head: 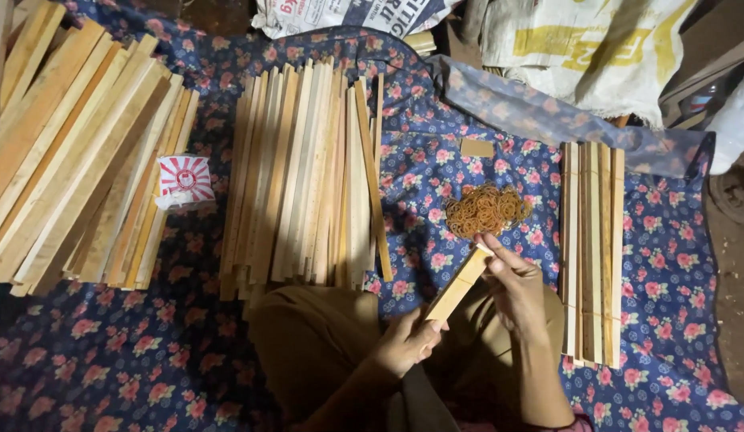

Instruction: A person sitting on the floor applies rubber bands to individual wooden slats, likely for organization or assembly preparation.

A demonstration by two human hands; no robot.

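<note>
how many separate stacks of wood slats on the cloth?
3: a big pile at far left, a middle pile beside the knee, a tidy row at right. More may lie off-frame left.

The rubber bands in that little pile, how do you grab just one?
Come straight down from above onto the rubber bands. They lie in a loose tangled heap on the flowered cloth, so pinch one loop sticking out at the near edge, closest to the right hand, and lift it free with fingertips.
</note>
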